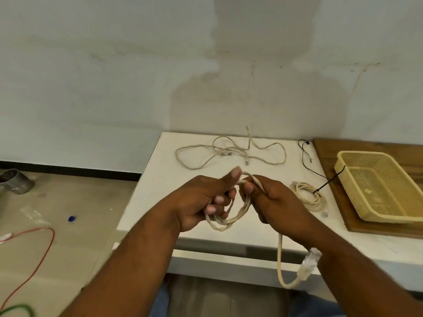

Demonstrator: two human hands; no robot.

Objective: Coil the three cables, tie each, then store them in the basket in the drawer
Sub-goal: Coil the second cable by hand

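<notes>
Over the front edge of the table (164,161), left hand (201,200) and right hand (274,197) clamp the cable (229,221); its hanging plug (309,264) could pull loops loose.

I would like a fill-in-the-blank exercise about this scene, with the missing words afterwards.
The left hand and right hand grip a half-coiled cream cable; ___ more cream cables lie on the table. The yellow basket stands on a ___ board. The coiled cable lies to the ___ of the loose cable.
Missing words: two, wooden, right.
</notes>
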